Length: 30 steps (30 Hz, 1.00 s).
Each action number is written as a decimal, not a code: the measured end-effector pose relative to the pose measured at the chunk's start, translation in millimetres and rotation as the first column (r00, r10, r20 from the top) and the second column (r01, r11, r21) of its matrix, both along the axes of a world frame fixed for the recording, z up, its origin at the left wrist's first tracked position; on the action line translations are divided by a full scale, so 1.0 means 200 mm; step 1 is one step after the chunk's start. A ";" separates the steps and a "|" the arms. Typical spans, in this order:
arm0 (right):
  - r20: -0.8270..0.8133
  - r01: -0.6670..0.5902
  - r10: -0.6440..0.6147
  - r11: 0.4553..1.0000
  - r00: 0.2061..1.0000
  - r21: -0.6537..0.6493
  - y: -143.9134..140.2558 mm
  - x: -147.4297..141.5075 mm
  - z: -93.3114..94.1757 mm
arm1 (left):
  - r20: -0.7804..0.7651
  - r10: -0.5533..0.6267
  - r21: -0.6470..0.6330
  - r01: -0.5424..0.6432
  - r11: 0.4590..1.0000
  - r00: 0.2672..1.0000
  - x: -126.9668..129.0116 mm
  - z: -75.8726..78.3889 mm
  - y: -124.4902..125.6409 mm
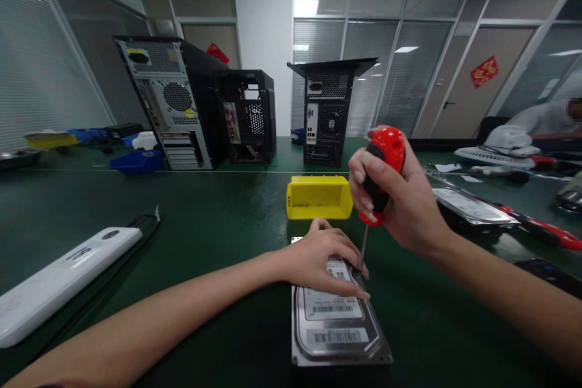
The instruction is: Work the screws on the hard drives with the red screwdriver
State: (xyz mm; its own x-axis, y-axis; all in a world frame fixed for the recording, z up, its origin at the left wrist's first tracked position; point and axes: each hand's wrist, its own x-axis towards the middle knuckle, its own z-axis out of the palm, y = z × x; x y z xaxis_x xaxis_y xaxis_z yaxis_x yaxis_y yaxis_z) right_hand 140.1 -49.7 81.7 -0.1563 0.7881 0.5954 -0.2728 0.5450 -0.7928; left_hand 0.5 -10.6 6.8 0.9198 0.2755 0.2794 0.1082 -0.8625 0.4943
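While the hard drive lay flat on the green mat, long axis running away from the viewer, its far end was pressed down by the left hand, fingers spread. A red-handled screwdriver was gripped upright in the closed right hand, tip set at the drive's far right corner, just beside the left fingertips. Behind stood a yellow parts bin.

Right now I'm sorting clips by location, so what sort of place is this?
Probably a computer repair or teardown workshop inside an office: opened tower cases stand on a green work table, and the right hand drives a screwdriver into a hard drive that the left hand steadies.
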 end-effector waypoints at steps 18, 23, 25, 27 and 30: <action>0.033 -0.052 0.053 0.998 0.998 -0.035 -0.01 0.00 0.03 | -0.010 0.008 -0.033 -0.009 0.999 1.000 0.00 0.01 -0.01; -0.012 -0.062 0.061 0.996 0.998 -0.064 0.00 0.00 0.03 | -0.012 0.008 -0.030 -0.008 1.000 1.000 0.00 0.01 0.00; -0.018 -0.079 0.078 0.994 0.997 -0.079 0.00 0.00 0.03 | -0.013 0.001 -0.038 -0.002 0.999 1.000 0.00 0.01 0.00; -0.014 -0.081 0.080 0.992 0.997 -0.093 0.00 0.00 0.03 | -0.014 -0.006 -0.041 0.005 0.999 1.000 0.00 0.01 0.00; -0.025 -0.060 0.058 0.992 0.998 -0.109 0.00 0.00 0.03 | 0.000 -0.013 -0.030 0.013 0.999 1.000 0.00 0.01 0.00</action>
State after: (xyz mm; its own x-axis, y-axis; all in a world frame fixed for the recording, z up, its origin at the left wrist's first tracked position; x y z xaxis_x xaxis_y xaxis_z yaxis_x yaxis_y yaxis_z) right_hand 139.9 -50.3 87.6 -0.1922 0.8384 0.5100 -0.3199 0.4378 -0.8402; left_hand -0.3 -10.6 7.8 0.9235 0.2718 0.2707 0.0974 -0.8486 0.5199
